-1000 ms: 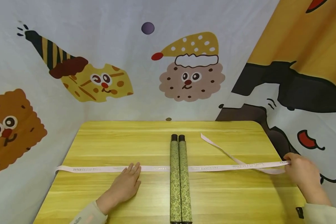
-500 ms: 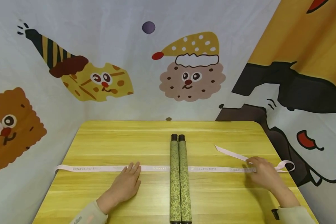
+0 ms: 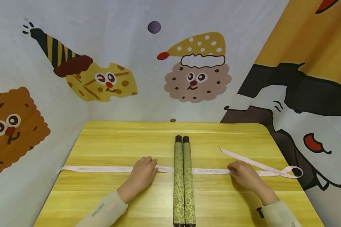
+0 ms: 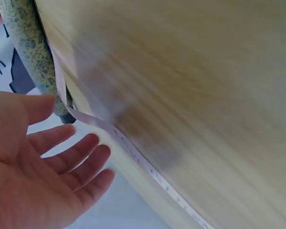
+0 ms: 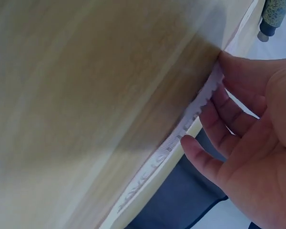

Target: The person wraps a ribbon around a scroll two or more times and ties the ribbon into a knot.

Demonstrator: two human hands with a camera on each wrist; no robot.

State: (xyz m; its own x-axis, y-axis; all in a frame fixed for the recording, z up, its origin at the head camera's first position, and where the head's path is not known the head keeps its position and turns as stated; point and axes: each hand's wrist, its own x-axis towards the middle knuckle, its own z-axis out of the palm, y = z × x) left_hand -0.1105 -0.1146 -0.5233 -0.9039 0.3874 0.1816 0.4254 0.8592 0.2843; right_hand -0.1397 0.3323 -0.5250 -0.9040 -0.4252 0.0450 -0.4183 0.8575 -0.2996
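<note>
Two rolled scrolls [image 3: 178, 183] with green floral covering and dark end knobs lie side by side, pointing away from me. A pale pink printed ribbon [image 3: 102, 169] runs crosswise beneath them. My left hand [image 3: 142, 173] pinches the ribbon just left of the scrolls, where it kinks up; in the left wrist view the thumb and forefinger [image 4: 62, 136] are at the ribbon's bend. My right hand [image 3: 245, 178] pinches the ribbon right of the scrolls, between thumb [image 5: 231, 59] and forefinger. Beyond it, the ribbon loops back over itself, its free end pointing toward the far side.
Everything lies on a yellow wood-grain table [image 3: 125, 135]. The ribbon's left end reaches the table's left edge, and its right loop [image 3: 296, 171] reaches the right edge. A cartoon-printed cloth [image 3: 147, 110] hangs behind and around the table.
My right hand has moved left along the ribbon from the table's right edge. The left hand, earlier flat on the ribbon, has shifted right and now pinches it. The ribbon's free end has swung right.
</note>
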